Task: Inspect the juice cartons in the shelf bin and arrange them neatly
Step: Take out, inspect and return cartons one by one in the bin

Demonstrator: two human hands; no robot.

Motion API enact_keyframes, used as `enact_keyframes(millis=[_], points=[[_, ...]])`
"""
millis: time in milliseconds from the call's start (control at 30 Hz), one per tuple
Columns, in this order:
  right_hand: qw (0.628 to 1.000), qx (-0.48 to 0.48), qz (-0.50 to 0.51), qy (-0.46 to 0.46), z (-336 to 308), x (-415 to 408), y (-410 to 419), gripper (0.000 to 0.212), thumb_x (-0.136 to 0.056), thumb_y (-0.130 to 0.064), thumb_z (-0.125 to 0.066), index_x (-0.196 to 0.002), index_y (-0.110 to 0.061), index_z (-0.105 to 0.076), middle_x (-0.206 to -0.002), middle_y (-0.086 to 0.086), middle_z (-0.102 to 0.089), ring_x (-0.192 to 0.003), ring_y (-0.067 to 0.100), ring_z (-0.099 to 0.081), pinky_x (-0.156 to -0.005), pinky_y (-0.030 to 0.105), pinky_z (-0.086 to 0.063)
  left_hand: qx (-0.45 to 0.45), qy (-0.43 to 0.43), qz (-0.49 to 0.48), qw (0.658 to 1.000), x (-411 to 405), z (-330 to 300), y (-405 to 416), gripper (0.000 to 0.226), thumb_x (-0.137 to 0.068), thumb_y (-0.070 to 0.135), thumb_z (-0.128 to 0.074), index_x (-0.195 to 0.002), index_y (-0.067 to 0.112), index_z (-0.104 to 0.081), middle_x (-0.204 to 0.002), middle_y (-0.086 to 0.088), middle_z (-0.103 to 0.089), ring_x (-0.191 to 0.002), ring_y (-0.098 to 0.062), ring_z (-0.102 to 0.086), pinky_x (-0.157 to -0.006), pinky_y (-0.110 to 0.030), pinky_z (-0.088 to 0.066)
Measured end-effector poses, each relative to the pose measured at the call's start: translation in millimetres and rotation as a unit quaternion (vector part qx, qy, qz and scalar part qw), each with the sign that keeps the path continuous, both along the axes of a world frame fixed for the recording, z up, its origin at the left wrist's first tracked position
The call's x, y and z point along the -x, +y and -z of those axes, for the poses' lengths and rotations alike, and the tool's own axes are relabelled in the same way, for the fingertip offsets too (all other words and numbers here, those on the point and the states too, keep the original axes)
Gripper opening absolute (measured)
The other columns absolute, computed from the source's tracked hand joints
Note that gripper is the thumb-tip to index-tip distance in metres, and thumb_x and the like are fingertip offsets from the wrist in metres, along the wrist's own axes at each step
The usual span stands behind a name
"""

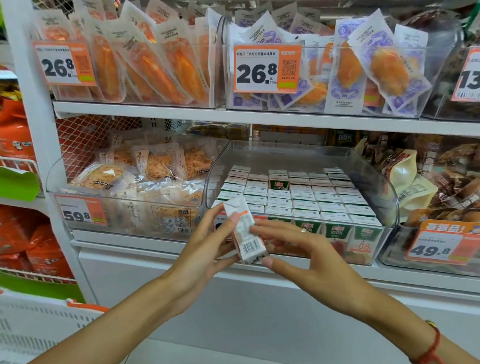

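Inspection step: one juice carton (pixel 245 231) is out of the clear bin (pixel 381 175), held in front of its lower-left corner, barcode side showing. Left hand (pixel 203 249) grips it at 9 o'clock, fingers curled around. Right hand (pixel 299 250), fingers loosely spread, pinches its lower edge at 3 o'clock. Next move likely: return it upright to the packed rows (pixel 303 198), aligned.

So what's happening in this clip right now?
A person stands at a store shelf, holding one small juice carton with both hands, left hand and right hand, barcode side toward the camera, in front of the clear bin. The other cartons sit in tidy rows inside; one gap shows.
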State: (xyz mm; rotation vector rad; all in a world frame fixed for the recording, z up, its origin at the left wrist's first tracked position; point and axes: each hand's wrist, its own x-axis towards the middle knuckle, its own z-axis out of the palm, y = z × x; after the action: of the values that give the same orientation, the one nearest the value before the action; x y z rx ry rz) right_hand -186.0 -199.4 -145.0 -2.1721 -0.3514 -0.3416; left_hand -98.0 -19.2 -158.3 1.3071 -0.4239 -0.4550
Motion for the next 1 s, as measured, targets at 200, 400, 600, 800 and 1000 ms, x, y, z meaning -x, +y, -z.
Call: enact_keyframes(millis=[200,400,600,800,1000], points=[[0.998,-0.05,0.043,0.002,-3,-1,7,0.03,-0.089,-0.023,-0.068,-0.118,-0.031,-0.069,-0.108,-0.022,-0.071,-0.1,0.0,-0.067,-0.087,0.021,-0.054,-0.09,0.064,-0.004,0.994,0,1,2,0.037,-0.09,0.049,-0.06,-0.122,0.03,-0.06,-0.101,-0.006,-0.076,-0.092,-0.02,-0.074,-0.076,-0.031,-0.06],[0.991,-0.091,0.091,0.021,1,-4,10,0.019,-0.086,-0.037,-0.067,-0.101,-0.029,-0.076,-0.089,-0.017,-0.075,-0.085,0.002,-0.07,-0.074,0.019,-0.055,-0.133,0.17,0.079,0.973,2,3,3,0.047,-0.086,0.06,-0.055,-0.121,0.029,-0.061,-0.104,-0.012,-0.075,-0.097,-0.022,-0.073,-0.077,-0.036,-0.061],[0.977,-0.164,0.124,0.055,0,-7,11,0.032,-0.075,-0.054,-0.063,-0.086,-0.028,-0.078,-0.079,-0.012,-0.075,-0.075,0.003,-0.068,-0.063,0.017,-0.054,-0.11,0.302,0.125,0.939,2,0,1,0.077,-0.061,0.056,-0.074,-0.126,0.017,-0.059,-0.11,-0.013,-0.073,-0.094,-0.023,-0.074,-0.071,-0.04,-0.061],[0.975,-0.176,0.117,0.067,-1,-9,8,0.029,-0.078,-0.051,-0.063,-0.082,-0.027,-0.078,-0.079,-0.01,-0.075,-0.073,0.001,-0.067,-0.063,0.016,-0.054,-0.08,0.337,0.113,0.931,3,-4,-3,0.073,-0.063,0.048,-0.077,-0.127,0.018,-0.057,-0.112,-0.013,-0.072,-0.089,-0.022,-0.074,-0.073,-0.041,-0.062],[0.989,-0.073,0.114,0.055,5,-7,3,0.031,-0.082,-0.051,-0.066,-0.103,-0.031,-0.075,-0.092,-0.017,-0.074,-0.088,0.0,-0.067,-0.079,0.023,-0.055,-0.037,0.266,0.005,0.963,9,-6,-8,0.055,-0.074,0.037,-0.078,-0.123,0.018,-0.061,-0.095,-0.016,-0.074,-0.084,-0.026,-0.075,-0.069,-0.034,-0.063]])
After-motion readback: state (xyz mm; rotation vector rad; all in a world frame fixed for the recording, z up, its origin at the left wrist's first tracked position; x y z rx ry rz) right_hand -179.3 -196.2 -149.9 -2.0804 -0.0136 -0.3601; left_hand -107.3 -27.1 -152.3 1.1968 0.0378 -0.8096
